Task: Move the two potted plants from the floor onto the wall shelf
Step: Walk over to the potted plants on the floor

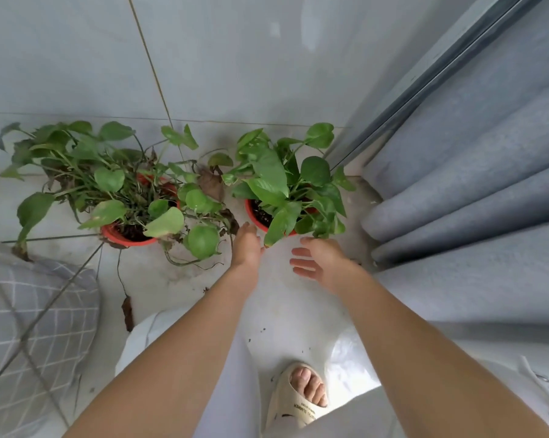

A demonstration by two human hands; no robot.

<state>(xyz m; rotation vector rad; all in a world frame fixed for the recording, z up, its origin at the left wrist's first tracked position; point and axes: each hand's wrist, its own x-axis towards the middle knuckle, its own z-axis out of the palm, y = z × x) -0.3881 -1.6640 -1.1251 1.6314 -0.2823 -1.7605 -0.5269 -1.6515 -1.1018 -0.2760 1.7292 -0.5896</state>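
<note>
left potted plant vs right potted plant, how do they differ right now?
The left red-orange plastic pot's plant sprawls wide, with brown dead leaves and stems trailing onto the floor; the right red-orange plastic pot's plant is compact, upright and mostly fresh green. The left pot stands apart from both hands; the left hand and right hand are open beside the right pot, not yet gripping. Both pots stand on the pale tiled floor against the wall.
</note>
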